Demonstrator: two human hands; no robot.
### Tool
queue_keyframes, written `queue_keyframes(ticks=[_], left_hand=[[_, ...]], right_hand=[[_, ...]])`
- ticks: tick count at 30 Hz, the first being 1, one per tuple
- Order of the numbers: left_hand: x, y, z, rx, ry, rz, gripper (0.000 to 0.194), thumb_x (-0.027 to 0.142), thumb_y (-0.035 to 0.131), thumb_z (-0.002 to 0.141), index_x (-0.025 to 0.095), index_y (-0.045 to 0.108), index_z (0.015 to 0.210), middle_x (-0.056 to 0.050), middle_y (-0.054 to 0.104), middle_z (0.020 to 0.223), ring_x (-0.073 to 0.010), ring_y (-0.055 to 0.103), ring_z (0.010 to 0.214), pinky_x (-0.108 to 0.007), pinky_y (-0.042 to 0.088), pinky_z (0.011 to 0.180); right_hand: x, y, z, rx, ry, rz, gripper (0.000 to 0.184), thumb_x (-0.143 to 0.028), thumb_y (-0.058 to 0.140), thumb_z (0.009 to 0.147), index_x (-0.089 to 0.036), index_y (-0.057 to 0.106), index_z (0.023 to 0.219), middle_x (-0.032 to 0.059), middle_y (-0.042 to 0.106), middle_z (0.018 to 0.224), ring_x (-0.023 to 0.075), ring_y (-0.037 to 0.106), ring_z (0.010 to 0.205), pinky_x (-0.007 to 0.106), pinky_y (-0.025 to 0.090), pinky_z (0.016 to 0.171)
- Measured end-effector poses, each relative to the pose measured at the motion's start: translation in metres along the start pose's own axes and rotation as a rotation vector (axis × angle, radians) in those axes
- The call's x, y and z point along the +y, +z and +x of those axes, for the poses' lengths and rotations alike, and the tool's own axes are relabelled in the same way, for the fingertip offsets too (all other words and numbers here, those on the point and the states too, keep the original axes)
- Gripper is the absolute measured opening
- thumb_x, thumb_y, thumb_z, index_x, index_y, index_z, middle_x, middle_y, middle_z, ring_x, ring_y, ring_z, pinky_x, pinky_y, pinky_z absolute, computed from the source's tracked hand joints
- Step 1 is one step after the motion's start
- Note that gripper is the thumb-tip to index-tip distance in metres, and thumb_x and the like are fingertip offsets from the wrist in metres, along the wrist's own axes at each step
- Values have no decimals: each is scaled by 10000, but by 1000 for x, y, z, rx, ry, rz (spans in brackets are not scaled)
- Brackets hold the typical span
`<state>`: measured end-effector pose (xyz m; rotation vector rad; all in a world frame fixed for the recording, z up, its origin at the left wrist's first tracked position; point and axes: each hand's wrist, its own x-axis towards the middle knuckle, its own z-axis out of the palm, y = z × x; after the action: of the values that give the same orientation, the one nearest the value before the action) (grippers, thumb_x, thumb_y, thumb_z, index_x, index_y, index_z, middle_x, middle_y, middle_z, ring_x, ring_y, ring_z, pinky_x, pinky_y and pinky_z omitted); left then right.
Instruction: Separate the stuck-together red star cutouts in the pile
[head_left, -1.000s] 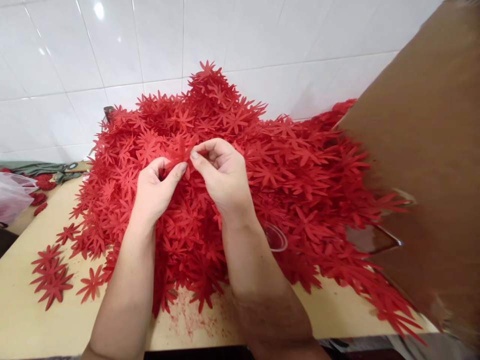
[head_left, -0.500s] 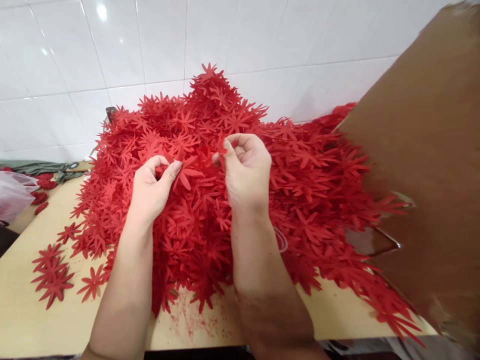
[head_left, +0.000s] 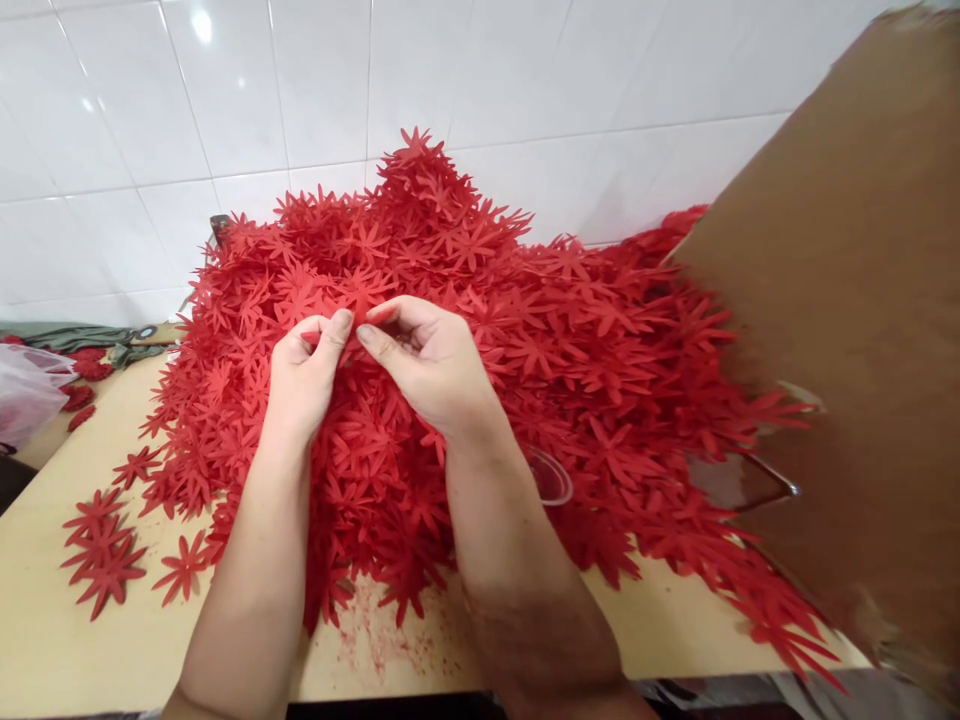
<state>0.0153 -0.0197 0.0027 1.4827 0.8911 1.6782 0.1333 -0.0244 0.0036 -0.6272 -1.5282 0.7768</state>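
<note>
A big heap of red flower-shaped cutouts (head_left: 465, 300) covers the tan tabletop (head_left: 90, 650) against the white tiled wall. My left hand (head_left: 304, 375) and my right hand (head_left: 427, 360) meet over the middle of the heap. Both pinch the same red cutout (head_left: 358, 318) between thumb and fingers, thumbs nearly touching. The other fingers of each hand are curled in. Part of the pinched piece is hidden behind my fingers.
A brown cardboard sheet (head_left: 855, 320) leans in on the right, over the heap's edge. A few loose cutouts (head_left: 105, 555) lie at the left front. A clear plastic rim (head_left: 551, 478) pokes out of the heap by my right wrist. A pinkish plastic bag (head_left: 26, 390) sits far left.
Half a second ago my hands were apart, the right one lifted with a piece. Now the right hand has come back down and left, joining the left hand on one cutout.
</note>
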Motion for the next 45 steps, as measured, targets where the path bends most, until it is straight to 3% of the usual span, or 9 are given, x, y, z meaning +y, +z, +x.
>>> queue_keyframes(ticks=[8,13,17,23,28,31,35,39,45], left_hand=[[8,-4,-4,-92,16,15,229,355,714,672,151,630,731,7,626,677,-75,539,637,-190,422,672],[9,0,-5,-74,-24,15,298,417,709,667,159,618,785,18,586,682,-69,489,618,-194,388,616],[6,1,-4,-3,8,0,347,435,685,688,158,499,592,53,429,543,-46,336,505,-198,300,514],[6,2,-5,19,62,61,256,369,699,681,163,555,635,47,472,570,-56,378,531,-204,323,545],[4,-4,-2,92,48,-14,217,269,734,614,184,607,767,42,556,658,-63,444,556,-207,357,567],[3,-6,0,111,-8,-83,209,264,722,608,183,592,750,51,551,617,-51,404,497,-208,340,530],[4,-3,-1,97,-26,-83,251,318,719,614,164,521,608,61,475,532,-37,355,475,-196,289,490],[5,-1,-3,60,-32,-6,357,364,725,629,159,446,540,63,408,497,-36,317,479,-195,256,474],[5,-1,-3,-7,-35,48,452,430,765,577,153,415,505,67,378,457,-29,285,458,-189,231,448]], right_hand=[[9,-7,7,392,-85,-66,225,-431,567,785,-229,472,758,-13,505,697,113,525,678,258,448,652],[6,-8,5,276,-115,-101,242,-449,594,769,-222,509,773,-7,541,716,112,525,657,262,456,636],[2,-2,0,156,-133,-103,200,-410,598,782,-216,551,800,-6,583,755,111,551,684,260,469,669],[3,1,2,329,-118,-122,223,-433,555,807,-217,521,762,-2,553,712,124,559,697,272,467,664],[23,-34,10,575,-153,-29,150,-388,528,824,-243,487,827,9,550,759,156,605,772,307,491,665],[36,-49,13,538,-178,-162,226,-373,571,797,-244,543,981,58,586,1010,191,585,986,380,491,862],[29,-36,10,459,-207,-313,294,-380,578,797,-223,604,1044,78,571,1180,214,488,1186,441,371,1057],[7,-13,3,258,-135,-170,322,-467,568,797,-228,635,1002,68,626,1108,200,538,1131,381,439,998],[4,-4,0,-42,-5,-50,333,-465,675,703,-165,641,843,28,674,833,131,631,777,274,528,762]])
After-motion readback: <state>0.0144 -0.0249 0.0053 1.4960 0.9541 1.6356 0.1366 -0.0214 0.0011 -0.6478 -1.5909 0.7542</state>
